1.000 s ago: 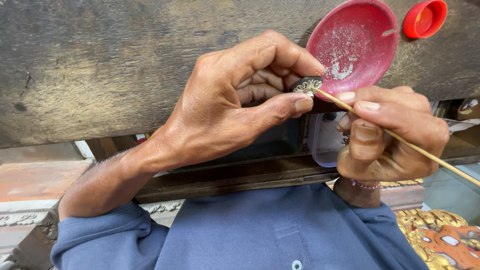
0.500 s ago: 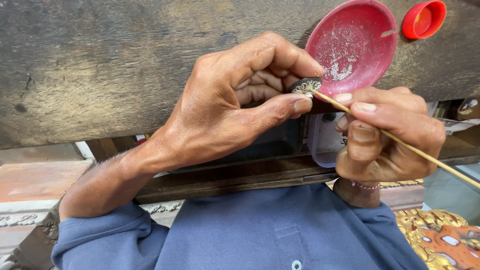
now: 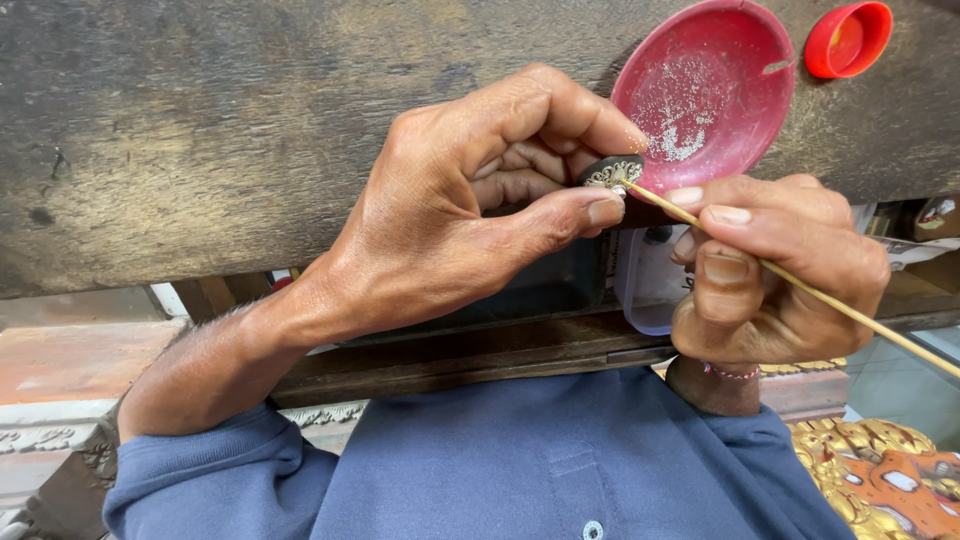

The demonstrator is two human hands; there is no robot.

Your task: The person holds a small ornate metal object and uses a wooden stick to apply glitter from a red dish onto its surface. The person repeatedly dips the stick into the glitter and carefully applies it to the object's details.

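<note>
Almost nothing shifts: left hand [image 3: 450,230] still pinches dark ornament [image 3: 612,172], right hand [image 3: 775,265] grasps thin stick [image 3: 800,290]
Steady tip, light touches beside red dish [image 3: 705,95]

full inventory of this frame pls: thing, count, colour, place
small ornamented piece: 1, dark with silvery pattern, pinched in left fingertips
thin stick: 1, pale wood, tip on the piece, runs to lower right
shallow dish: 1, red, dusted with pale specks, upper right on bench
bottle cap: 1, red, top right beside dish
wooden bench: 1, dark, worn, across top
gilded carved item: 1, gold and orange, bottom right
shirt: 1, blue, bottom centre
left hand: 1, centre
right hand: 1, right, holding the stick
</note>
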